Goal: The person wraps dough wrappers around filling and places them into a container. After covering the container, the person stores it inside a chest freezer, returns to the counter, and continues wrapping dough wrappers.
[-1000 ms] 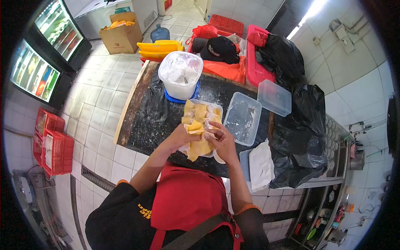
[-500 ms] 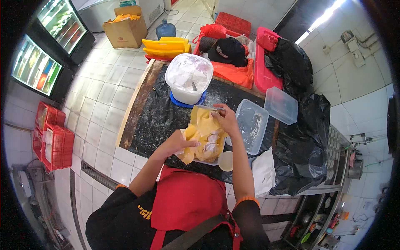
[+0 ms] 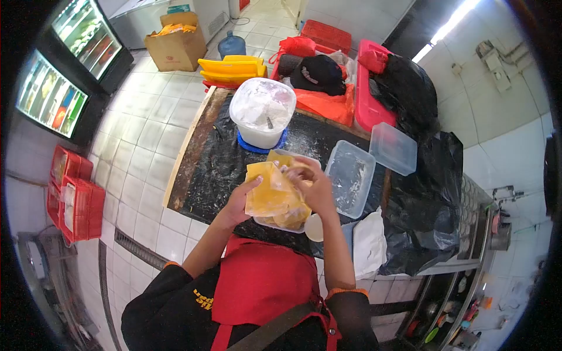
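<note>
A stack of floppy yellow sheets (image 3: 264,199) is held by its left edge in the left hand (image 3: 239,200), with the thumb laid on top and the fingers closed on it. The sheets are held above a white tray (image 3: 266,223), in which more yellow pieces (image 3: 288,222) are seen. At their right side the right hand (image 3: 314,188) is placed, its fingers bent and blurred; whether anything is pinched there cannot be told. The tray is set on a black-covered table (image 3: 202,169). Beyond it a tub (image 3: 262,137) of white powder (image 3: 257,105) is stood on a blue lid (image 3: 249,145). To the right, a clear box (image 3: 351,184) dusted with white and a white cloth (image 3: 369,245) are laid.
</note>
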`<state>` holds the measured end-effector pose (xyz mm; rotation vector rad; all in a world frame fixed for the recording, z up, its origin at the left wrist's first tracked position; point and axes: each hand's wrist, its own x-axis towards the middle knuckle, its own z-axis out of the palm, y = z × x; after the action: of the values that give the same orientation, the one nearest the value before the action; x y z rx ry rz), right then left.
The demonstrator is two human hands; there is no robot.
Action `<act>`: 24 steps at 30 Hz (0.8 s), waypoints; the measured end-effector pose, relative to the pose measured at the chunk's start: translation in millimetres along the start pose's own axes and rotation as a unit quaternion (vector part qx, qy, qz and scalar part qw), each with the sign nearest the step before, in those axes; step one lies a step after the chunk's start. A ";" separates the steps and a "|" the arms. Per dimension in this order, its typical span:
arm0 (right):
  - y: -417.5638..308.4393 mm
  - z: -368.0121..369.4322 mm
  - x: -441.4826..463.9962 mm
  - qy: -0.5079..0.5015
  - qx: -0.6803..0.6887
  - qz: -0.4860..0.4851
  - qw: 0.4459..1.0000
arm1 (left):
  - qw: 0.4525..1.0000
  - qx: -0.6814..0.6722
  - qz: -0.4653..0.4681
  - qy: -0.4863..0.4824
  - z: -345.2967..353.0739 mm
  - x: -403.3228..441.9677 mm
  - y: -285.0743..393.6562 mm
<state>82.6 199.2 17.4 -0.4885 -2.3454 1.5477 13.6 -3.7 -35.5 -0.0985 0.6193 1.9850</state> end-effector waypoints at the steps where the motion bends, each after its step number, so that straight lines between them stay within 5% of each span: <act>1: -7.7 -1.8 -10.9 -0.060 0.064 0.026 0.996 | 1.000 -0.009 0.006 -0.013 6.4 3.2 -3.3; 4: -5.7 -3.9 -28.0 0.013 0.033 0.019 0.999 | 0.979 0.173 0.107 0.020 39.3 9.3 -17.5; 7: -6.0 -14.4 -49.0 0.043 0.021 0.057 0.997 | 0.963 0.229 0.111 0.094 43.7 19.1 -29.8; 12: 47.9 -38.9 -113.3 0.124 -0.113 0.056 0.984 | 0.970 0.191 0.086 0.126 45.4 22.7 -37.4; 14: 78.6 -41.6 -144.0 0.128 -0.375 0.018 0.918 | 0.977 0.149 0.083 0.127 43.4 24.2 -36.7; 15: 79.3 -40.0 -153.9 0.126 -0.376 0.019 0.918 | 0.980 0.144 0.064 0.118 41.3 24.9 -35.9; 17: 82.4 -35.6 -168.4 0.072 -0.428 0.104 0.895 | 0.983 0.140 0.041 0.109 39.9 26.0 -38.2; 21: 73.2 -40.3 -162.8 0.036 -0.420 0.113 0.900 | 0.966 0.238 0.065 0.078 51.9 25.3 -42.4; 24: 60.4 -49.4 -139.4 0.035 -0.258 0.090 0.961 | 0.956 0.275 0.071 0.077 63.5 19.4 -41.0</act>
<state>236.1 201.9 -26.9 -0.8769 -2.7012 0.9406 51.4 56.2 -2.5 0.1380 1.2878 1.8798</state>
